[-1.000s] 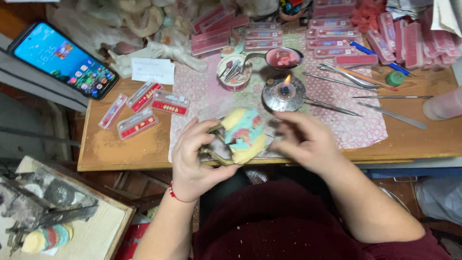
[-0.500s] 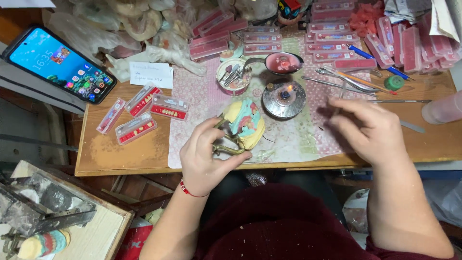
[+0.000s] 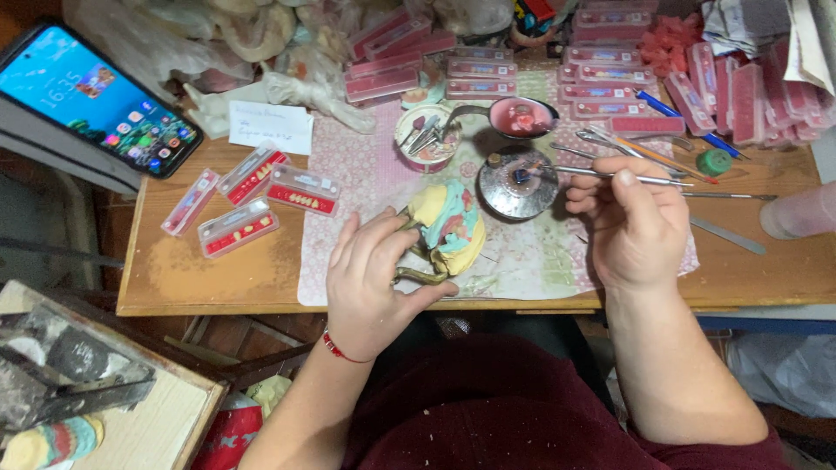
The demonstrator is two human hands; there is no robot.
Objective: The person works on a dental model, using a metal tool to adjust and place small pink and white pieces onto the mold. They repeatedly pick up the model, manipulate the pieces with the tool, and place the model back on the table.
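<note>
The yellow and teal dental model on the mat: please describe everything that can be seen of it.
The dental model is a lumpy block, pale yellow like plaster, with a teal layer and pink, wax-like patches on top. It sits in a brass-coloured metal frame whose bars show at its lower left. It rests on the patterned pink mat, just left of the round metal burner. The left hand grips it from the left, fingers on the frame. The right hand is apart from it and holds a thin metal tool.

This is a dental technician's workbench. Cards of false teeth [image 3: 237,231] lie at left on the wooden bench [image 3: 174,278], pink wax strips [image 3: 749,100] are stacked far right, and metal tools [image 3: 644,148] lie beside a small burner [image 3: 518,183].
</note>
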